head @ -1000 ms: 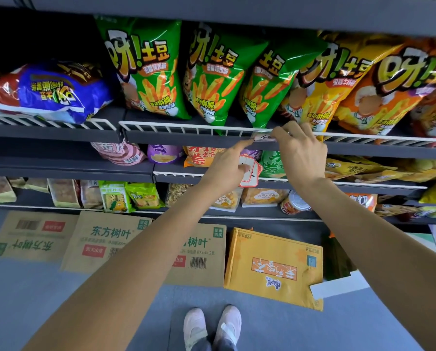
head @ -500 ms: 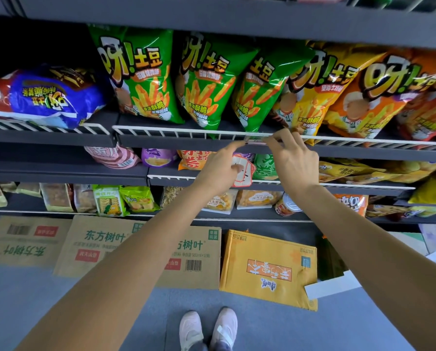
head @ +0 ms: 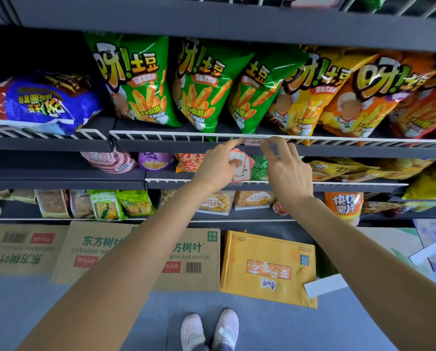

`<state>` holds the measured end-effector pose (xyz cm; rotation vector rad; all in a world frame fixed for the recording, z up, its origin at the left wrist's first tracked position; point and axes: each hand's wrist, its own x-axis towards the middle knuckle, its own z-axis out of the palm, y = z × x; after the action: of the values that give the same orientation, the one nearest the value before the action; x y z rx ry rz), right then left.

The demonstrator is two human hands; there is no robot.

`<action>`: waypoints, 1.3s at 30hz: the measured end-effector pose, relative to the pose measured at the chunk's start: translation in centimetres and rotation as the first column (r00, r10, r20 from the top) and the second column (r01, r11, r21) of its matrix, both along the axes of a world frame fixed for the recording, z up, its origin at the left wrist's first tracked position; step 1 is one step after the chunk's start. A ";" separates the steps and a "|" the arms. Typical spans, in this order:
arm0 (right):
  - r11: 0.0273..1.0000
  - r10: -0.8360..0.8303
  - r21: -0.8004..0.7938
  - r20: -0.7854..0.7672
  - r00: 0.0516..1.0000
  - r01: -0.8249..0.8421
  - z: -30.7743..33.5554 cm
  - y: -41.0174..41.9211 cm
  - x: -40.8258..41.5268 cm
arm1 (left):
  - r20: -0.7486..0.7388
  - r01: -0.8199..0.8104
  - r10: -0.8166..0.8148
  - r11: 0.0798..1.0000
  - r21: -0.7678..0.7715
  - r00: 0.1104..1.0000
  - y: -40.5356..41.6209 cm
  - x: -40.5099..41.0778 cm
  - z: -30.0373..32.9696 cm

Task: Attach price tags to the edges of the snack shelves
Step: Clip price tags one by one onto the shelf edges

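Note:
A small clear price tag holder (head: 252, 141) sits on the white wire front rail (head: 161, 135) of the shelf with green and yellow snack bags (head: 201, 84). My left hand (head: 218, 165) touches the holder's left end with its forefinger and holds a bunch of red-edged white price tags (head: 241, 167) under its thumb. My right hand (head: 286, 169) reaches up from the right, its fingertips spread and touching the holder's right end.
A lower wire-railed shelf (head: 338, 184) carries more snack bags. Below it stands a shelf of small packets (head: 108, 206). Cardboard boxes (head: 105, 249) and a yellow carton (head: 267, 267) stand on the grey floor, with my shoes (head: 209, 328) in front of them.
My right hand's fingers have loosened and spread, and the hand has dropped slightly below the rail. The left forefinger stays at the holder's left end. The view has shifted a little.

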<state>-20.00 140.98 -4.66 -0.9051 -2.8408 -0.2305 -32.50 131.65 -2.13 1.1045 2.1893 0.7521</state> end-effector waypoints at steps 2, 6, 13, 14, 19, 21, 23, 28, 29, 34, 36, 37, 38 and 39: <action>0.999 -0.034 -0.033 0.063 0.997 0.037 0.2 -0.3 0.1 | 0.007 -0.031 0.031 0.999 0.027 0.999 -0.1 -0.1 -0.3; 0.990 -0.066 -0.116 0.139 0.988 0.083 0.0 -0.9 0.2 | 0.058 -0.142 0.137 0.984 0.107 0.989 -0.3 -0.4 0.0; 0.939 -0.100 -0.324 0.054 0.993 0.112 2.2 -0.5 0.1 | 0.147 -0.215 0.188 0.956 0.198 0.971 -0.9 0.9 1.8; 0.915 -0.105 -0.389 0.029 0.994 0.108 2.5 -0.4 0.0 | 0.160 -0.228 0.196 0.951 0.207 0.967 -0.8 1.2 2.1; 0.290 -0.471 -0.954 -0.216 0.855 -0.081 5.4 -0.4 1.5 | 0.192 -0.260 0.218 0.938 0.231 0.957 -0.1 3.5 3.7; 0.127 -0.557 -0.968 -0.249 0.792 -0.214 6.4 0.0 3.2 | 0.199 -0.263 0.220 0.938 0.224 0.955 0.6 4.9 4.6; 0.162 -0.530 -0.939 -0.342 0.776 -0.303 7.0 0.8 5.3 | 0.177 -0.245 0.205 0.939 0.242 0.963 1.6 6.9 5.3; 0.321 -0.480 -0.891 -0.446 0.756 -0.321 8.6 4.8 12.6 | 0.073 -0.202 0.190 0.945 0.256 0.979 4.6 14.5 7.4; 0.330 -0.453 -0.890 -0.443 0.774 -0.316 9.3 5.6 14.1 | 0.056 -0.213 0.205 0.944 0.254 0.977 5.1 16.2 7.7; 0.381 -0.336 -0.880 -0.419 0.844 -0.285 13.3 9.4 21.3 | 0.000 -0.262 0.272 0.926 0.273 0.962 7.5 24.2 9.3; 0.362 -0.338 -0.891 -0.399 0.852 -0.274 14.7 10.6 23.6 | 0.009 -0.269 0.279 0.918 0.292 0.960 8.5 26.6 10.4; 0.356 -0.342 -0.894 -0.395 0.853 -0.271 15.2 11.2 24.8 | 0.008 -0.264 0.274 0.918 0.294 0.962 9.1 27.7 10.9; 0.347 -0.351 -0.899 -0.388 0.852 -0.267 15.7 11.7 25.8 | 0.004 -0.253 0.263 0.922 0.293 0.965 9.6 28.6 11.3; 0.338 -0.364 -0.905 -0.380 0.851 -0.259 16.0 12.1 26.8 | 0.001 -0.239 0.249 0.929 0.284 0.969 10.0 29.5 11.6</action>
<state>6.77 153.09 11.36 -0.9512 -2.1517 1.6300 -3.04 141.66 9.50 0.9911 2.3270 1.1946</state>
